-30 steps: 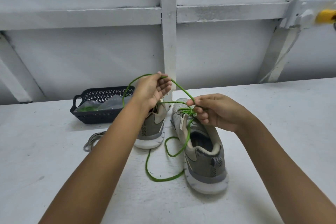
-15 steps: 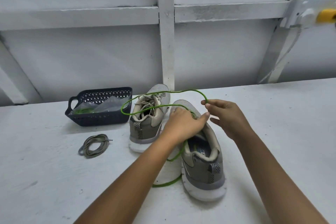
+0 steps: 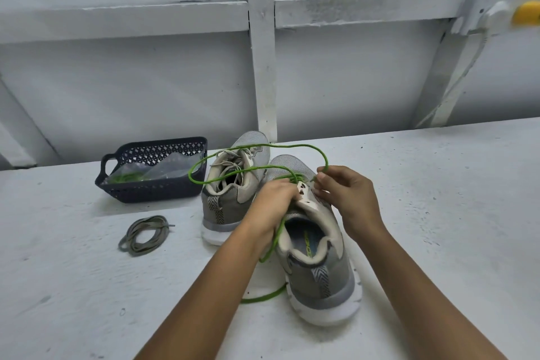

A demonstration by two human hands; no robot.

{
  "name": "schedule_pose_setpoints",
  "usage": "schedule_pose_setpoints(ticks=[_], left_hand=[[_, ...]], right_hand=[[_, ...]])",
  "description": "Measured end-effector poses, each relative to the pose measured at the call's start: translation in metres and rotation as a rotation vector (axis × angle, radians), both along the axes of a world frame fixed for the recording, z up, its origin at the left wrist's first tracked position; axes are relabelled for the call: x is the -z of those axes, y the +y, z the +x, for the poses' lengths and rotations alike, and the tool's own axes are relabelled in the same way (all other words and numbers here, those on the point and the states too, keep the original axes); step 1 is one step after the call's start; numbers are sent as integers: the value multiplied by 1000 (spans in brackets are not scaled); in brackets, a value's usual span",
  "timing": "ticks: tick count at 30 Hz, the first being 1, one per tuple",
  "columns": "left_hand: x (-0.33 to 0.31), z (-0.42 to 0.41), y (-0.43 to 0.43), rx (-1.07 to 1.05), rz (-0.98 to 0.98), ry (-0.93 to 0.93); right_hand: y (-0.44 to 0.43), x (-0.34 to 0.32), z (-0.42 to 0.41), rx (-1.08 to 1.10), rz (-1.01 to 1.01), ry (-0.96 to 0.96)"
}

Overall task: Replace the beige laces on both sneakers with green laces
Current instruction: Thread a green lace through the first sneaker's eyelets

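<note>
Left grip (image 3: pixel 274 202): fingers curl over the top of the near sneaker (image 3: pixel 318 260), right at the lace holes, and hold it.
Right grip (image 3: pixel 347 199): thumb and first finger pinch the green lace (image 3: pixel 257 149) at the shoe's 12 o'clock end.
Green lace and the grips: it touches both. From the right grip a big loop swings out to 10 o'clock, over the far sneaker (image 3: pixel 230 193), and comes back to the lace holes. One end runs out from under the left grip toward 6 o'clock and lies on the bench (image 3: pixel 438 184) by the heel.
Far sneaker: just beside the near one, at its 10 o'clock, with beige laces (image 3: pixel 233 161) in it.
Loose beige lace (image 3: pixel 143 235): coiled on the bench, at 8 o'clock from the far sneaker.
Basket (image 3: pixel 152 190): dark, at 9 o'clock from the far sneaker, with a clear bag (image 3: pixel 163 168) and something green inside.
Writing: green letters inside the near sneaker look like "SKECHE"; the rest is hidden.
</note>
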State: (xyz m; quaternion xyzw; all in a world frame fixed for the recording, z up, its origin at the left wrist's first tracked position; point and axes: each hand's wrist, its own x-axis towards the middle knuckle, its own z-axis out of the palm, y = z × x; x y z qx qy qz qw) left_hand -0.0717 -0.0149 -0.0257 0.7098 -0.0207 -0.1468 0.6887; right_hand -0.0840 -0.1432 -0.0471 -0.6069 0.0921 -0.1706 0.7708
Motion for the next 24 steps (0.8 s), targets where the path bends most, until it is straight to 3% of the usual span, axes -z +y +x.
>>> schedule_pose_setpoints(ticks=[8,24], left_hand=[[6,4,8,-50,-189,106],[6,3,5,-50,-205,123]], right_hand=[[5,1,-1,-31,-237,-64],[5,5,0,8,-448,-69]])
